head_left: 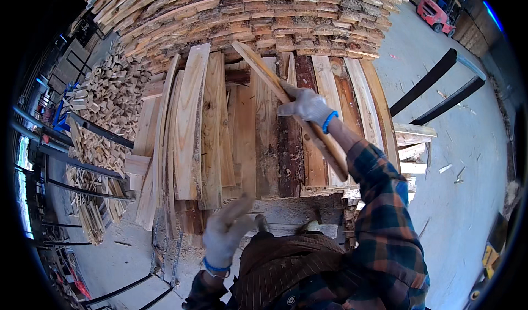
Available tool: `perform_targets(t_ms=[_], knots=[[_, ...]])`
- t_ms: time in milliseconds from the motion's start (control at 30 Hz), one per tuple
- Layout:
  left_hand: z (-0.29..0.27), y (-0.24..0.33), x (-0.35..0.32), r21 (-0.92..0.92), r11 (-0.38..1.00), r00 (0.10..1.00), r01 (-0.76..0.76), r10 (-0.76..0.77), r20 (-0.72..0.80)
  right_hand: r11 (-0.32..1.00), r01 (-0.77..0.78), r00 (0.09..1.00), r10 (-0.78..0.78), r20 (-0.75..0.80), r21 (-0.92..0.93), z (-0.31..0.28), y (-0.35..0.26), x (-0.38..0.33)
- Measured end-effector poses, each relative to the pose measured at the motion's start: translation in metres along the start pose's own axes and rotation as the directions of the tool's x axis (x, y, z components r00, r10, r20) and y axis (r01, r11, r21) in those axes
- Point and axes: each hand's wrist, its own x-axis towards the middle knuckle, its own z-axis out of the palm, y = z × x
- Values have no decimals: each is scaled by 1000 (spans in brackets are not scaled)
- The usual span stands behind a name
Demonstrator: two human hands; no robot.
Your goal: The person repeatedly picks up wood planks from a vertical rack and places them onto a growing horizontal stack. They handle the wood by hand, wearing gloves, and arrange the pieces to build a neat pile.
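My right hand [306, 105], in a grey work glove with a blue cuff, is shut on a long narrow wooden slat [262, 67]. The slat runs diagonally from upper left down to the right, above a layer of rough planks [204, 125] laid side by side on a pile. My left hand [224, 234], also gloved, hovers at the near edge of the pile with fingers apart and holds nothing. My plaid sleeve reaches up from the lower right.
A tall stack of bark-edged slabs [264, 13] rises behind the pile. A heap of short wood offcuts [107, 98] lies on the left beside metal racks [66, 161]. Two black forklift forks [440, 87] rest on the concrete floor to the right. A red forklift [437, 13] stands far right.
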Motion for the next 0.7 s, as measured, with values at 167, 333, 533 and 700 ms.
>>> perform_targets(t_ms=[167,333,533,700], knots=[[-66,45,101,435,894,847,-103,308,-433,783,-98,993,114,-13,-614,-81,110,-32],[-82,4,170,956,-80,943,283,206,-262,848,-83,982,158,100,-523,-72,123,-31],[-75,-7,178,963,-32,941,269,221,-255,835,194,878,86,471,-515,-85,104,-82],[-72,1,176,952,3,941,307,148,-304,929,221,917,-94,388,-296,-115,113,-85]])
